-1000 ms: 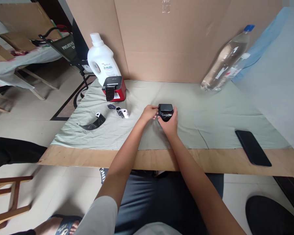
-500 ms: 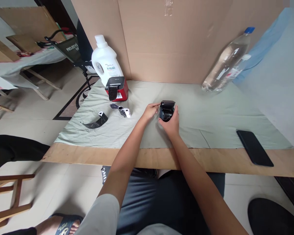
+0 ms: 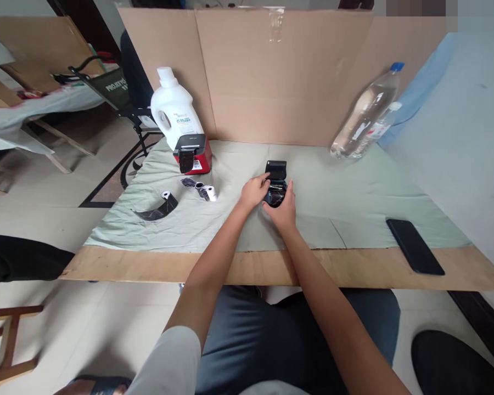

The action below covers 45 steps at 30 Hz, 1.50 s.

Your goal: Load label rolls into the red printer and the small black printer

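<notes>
In the middle of the table sits a small black thermal printer (image 3: 276, 198), its lid (image 3: 276, 169) tipped back away from me. My right hand (image 3: 285, 209) wraps round the printer's near right side, thumb at the front and fingers along the right. From the left, my left hand (image 3: 255, 190) grips the printer's left edge by the hinge, with a fingertip against the lid. Dark glossy material shows inside the body, but I cannot make out what it is. Off to the left lie a paper roll with a black strip (image 3: 160, 208) and two small rolls (image 3: 206, 191).
A red and black printer (image 3: 193, 153) stands before a white detergent bottle (image 3: 175, 109) at back left. A large plastic bottle (image 3: 366, 112) leans at back right. A black phone (image 3: 414, 246) lies near the right front edge. A cardboard panel (image 3: 247, 71) closes the back.
The printer's lid has swung farther back, away from me. My left hand has shifted closer over the printer's left side. The whole view has moved slightly.
</notes>
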Tool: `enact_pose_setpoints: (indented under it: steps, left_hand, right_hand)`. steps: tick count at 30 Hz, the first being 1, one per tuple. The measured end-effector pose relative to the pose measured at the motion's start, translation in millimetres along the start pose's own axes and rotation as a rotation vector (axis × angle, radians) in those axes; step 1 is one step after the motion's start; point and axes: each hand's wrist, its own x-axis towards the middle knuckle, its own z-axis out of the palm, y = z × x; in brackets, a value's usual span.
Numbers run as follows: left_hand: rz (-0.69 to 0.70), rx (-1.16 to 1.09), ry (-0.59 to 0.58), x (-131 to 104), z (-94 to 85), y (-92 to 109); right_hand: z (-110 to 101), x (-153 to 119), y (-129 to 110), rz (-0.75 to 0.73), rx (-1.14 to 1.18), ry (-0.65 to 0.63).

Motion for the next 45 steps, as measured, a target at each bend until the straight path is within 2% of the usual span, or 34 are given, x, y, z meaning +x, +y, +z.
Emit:
enact_pose_setpoints:
  steps: [3, 6, 9, 11, 13, 16, 20, 23, 26, 28, 31, 34, 36, 38, 40, 43, 45]
  left_hand:
    - [0.241, 0.119, -0.059, 12.0, -12.7, 13.8]
    - [0.369, 0.309, -0.245, 40.5, -23.0, 32.6]
    - [0.359, 0.49, -0.428, 67.0, -21.2, 50.1]
    - [0.349, 0.588, -0.492, 75.1, -14.5, 57.8]
    - [0.329, 0.644, -0.51, 75.4, -7.4, 61.4]
    - [0.27, 0.613, -0.517, 70.0, -3.2, 62.2]
    - [0.321, 0.604, -0.496, 65.2, -16.9, 66.5]
    - [0.363, 0.563, -0.406, 53.6, -39.5, 70.4]
    - [0.297, 0.296, -0.204, 18.6, -65.2, 58.3]
    - [0.159, 0.021, -0.04, -19.9, -79.0, 36.9]
    - [-0.123, -0.312, 0.177, -90.9, -91.1, -5.5]
    - [-0.379, -0.394, 0.315, -155.1, -99.2, -42.6]
    - [-0.5, -0.338, 0.446, -182.0, -107.4, -60.2]
    - [-0.551, -0.264, 0.586, -193.5, -118.9, -73.5]
    - [-0.553, -0.189, 0.672, -192.9, -132.1, -83.4]
    - [-0.475, -0.086, 0.675, -180.7, -147.5, -93.8]
    - [-0.385, -0.051, 0.673, -170.9, -150.4, -98.6]
  right_hand:
    - [1.3, 0.5, 0.0, 0.015, 0.014, 0.015]
    - [2.0, 0.2, -2.9, 0.034, -0.023, 0.019]
    - [0.8, -0.8, -8.0, 0.057, -0.033, 0.018]
    - [-0.8, -1.3, -10.8, 0.082, 0.014, 0.039]
    - [-2.4, -1.1, -11.8, 0.106, 0.079, 0.071]
    - [-4.1, 0.4, -10.5, 0.162, 0.18, 0.128]
    - [-5.4, 4.1, -7.4, 0.216, 0.355, 0.201]
    - [-8.1, 7.8, -4.7, 0.209, 0.449, 0.264]
    - [-11.3, 12.9, -0.1, 0.253, 0.511, 0.335]
    - [-11.4, 16.4, 2.9, 0.271, 0.545, 0.375]
    - [-7.7, 17.2, 1.4, 0.207, 0.553, 0.376]
    - [-6.5, 7.8, -13.6, 0.089, 0.531, 0.31]
    - [-10.3, -3.1, -28.7, -0.059, 0.503, 0.242]
    - [-15.6, -14.6, -42.4, -0.246, 0.454, 0.163]
    - [-19.1, -23.4, -50.6, -0.372, 0.406, 0.091]
    - [-18.3, -28.3, -52.3, -0.375, 0.393, 0.028]
    - [-16.4, -27.2, -50.3, -0.335, 0.392, 0.005]
